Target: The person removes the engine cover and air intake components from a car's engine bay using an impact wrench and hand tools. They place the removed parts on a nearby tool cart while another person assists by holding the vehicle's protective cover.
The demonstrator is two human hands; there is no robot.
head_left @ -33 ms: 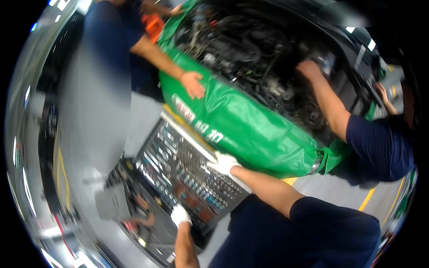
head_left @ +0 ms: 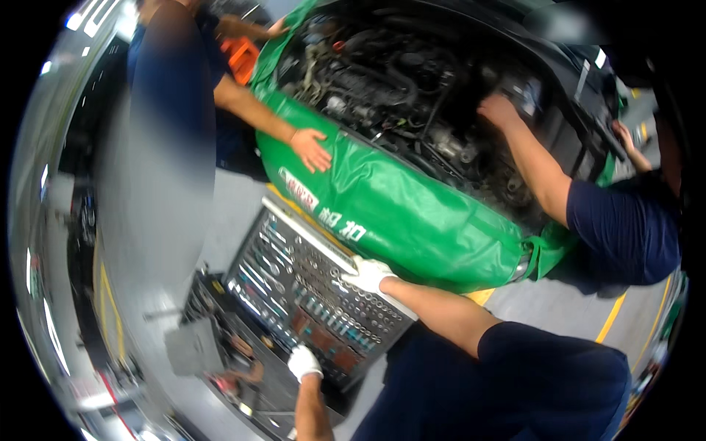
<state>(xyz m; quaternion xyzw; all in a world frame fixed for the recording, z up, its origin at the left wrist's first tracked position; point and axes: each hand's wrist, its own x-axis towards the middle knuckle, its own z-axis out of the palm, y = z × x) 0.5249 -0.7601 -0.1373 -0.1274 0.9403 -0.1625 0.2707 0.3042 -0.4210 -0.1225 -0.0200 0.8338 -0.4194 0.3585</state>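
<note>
A tray of sockets and wrenches (head_left: 305,231) lies below the green padded fender cover (head_left: 434,220). My right hand (head_left: 368,273), in a white glove, grips the tray's far rim. My left hand (head_left: 304,361), also gloved, has curled fingers at the near edge of the tray; what they hold is hidden. Under the tray is a dark cart (head_left: 272,393) carrying a grey bin (head_left: 193,345) and loose items.
A co-worker's spread hand (head_left: 312,151) lies on the cover at left. Another's hand (head_left: 500,112) reaches into the engine bay (head_left: 390,73) at right. More hands show at top (head_left: 277,26) and far right (head_left: 625,136). An orange object (head_left: 241,59) is behind the left worker.
The view has shifted slightly. The co-worker's hand at right has moved a little up and left. My gloved hands are still at the tray.
</note>
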